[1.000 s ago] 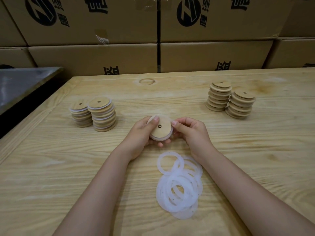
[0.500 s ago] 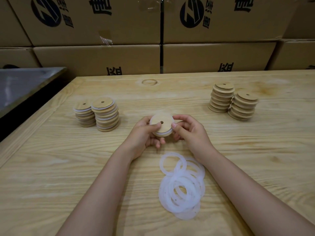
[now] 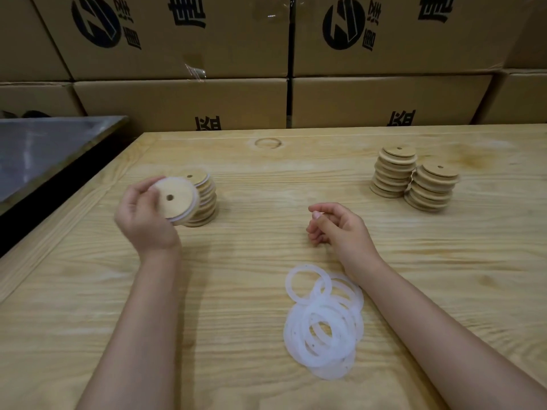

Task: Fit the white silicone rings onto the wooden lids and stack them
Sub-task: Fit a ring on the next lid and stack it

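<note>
One wooden lid (image 3: 174, 199) with a centre hole, one white silicone ring (image 3: 194, 204) showing round its right edge, tilted face-up toward the camera. The left hand (image 3: 142, 223) grips it by the left rim, fingers curled over the top edge and thumb side underneath, off the table (image 3: 266, 179). Touching or just behind the held lid on its right: one stack of ringed lids (image 3: 205, 208), roughly seven high, white edges visible between layers. Any second stack there is hidden by the hand and lid, can't tell. Well to the right of the grip, the right hand (image 3: 337, 226) hovers low over the table, fingers loosely curled, nothing in it. Nearer the camera than that hand, just beside its forearm: one loose pile of white rings (image 3: 322, 324), overlapping, at least six, exact count unclear. Far right of the grip, two stacks of bare lids touching each other: back stack (image 3: 393, 173) about seven, front stack (image 3: 432, 187) about six. Behind the table, cardboard boxes (image 3: 177, 102) in two rows with dark print. Left of the grip, beyond the table edge, one grey metal surface (image 3: 44, 149).
</note>
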The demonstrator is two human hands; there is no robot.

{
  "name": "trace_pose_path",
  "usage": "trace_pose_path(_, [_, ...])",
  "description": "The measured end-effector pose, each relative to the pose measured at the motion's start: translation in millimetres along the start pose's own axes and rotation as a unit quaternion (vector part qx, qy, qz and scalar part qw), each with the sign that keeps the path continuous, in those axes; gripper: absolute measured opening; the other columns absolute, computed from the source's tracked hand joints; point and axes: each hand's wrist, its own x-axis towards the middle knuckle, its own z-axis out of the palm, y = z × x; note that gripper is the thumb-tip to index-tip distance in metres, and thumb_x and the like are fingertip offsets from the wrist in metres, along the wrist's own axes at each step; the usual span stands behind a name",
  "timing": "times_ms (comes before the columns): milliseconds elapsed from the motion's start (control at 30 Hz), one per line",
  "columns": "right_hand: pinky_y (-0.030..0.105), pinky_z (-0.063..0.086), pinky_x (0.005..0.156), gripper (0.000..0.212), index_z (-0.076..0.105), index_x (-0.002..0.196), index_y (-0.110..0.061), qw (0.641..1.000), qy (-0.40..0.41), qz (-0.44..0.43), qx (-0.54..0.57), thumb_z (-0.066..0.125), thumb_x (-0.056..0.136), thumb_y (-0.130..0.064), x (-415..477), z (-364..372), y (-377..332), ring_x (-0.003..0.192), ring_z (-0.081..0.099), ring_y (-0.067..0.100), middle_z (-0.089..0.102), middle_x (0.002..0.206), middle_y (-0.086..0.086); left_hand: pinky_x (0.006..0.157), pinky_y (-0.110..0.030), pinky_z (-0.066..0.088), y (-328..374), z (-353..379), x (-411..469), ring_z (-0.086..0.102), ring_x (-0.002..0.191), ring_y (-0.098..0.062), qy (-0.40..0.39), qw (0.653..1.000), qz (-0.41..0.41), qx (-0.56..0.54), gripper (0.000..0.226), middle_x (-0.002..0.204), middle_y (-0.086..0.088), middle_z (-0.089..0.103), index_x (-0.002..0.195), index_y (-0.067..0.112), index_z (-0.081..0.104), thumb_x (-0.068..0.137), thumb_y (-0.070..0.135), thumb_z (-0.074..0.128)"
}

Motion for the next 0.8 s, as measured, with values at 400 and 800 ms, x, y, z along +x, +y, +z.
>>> trace_pose_path(400, [0.025, 0.048, 0.059, 0.013, 0.065, 0.092, -0.013, 0.999, -0.004, -0.004, -0.040, 0.053, 0.095, -0.009, -1, 0, 3, 0.061, 0.057, 0.012, 0.063, 0.064, -0.003, 0.093, -0.041, 0.038, -9, -17, 9, 0.053, 0.113, -0.038, 0.113, 0.865, -0.143, 0.467, 0.032, 0.121, -0.019, 0.059, 0.116, 0.011, 0.050, 0.088, 0.022, 0.038])
trace_pose_path(800, [0.025, 0.048, 0.059, 0.014, 0.066, 0.091, -0.014, 0.998, -0.004, -0.005, -0.054, 0.053, 0.095, -0.010, 0, 0, 4, 0.060, 0.057, 0.011, 0.064, 0.064, -0.003, 0.091, -0.043, 0.042, -17, -23, 16, 0.052, 0.111, -0.042, 0.033, 0.814, -0.127, 0.566, 0.036, 0.120, -0.022, 0.058, 0.111, 0.006, 0.065, 0.089, 0.022, 0.042])
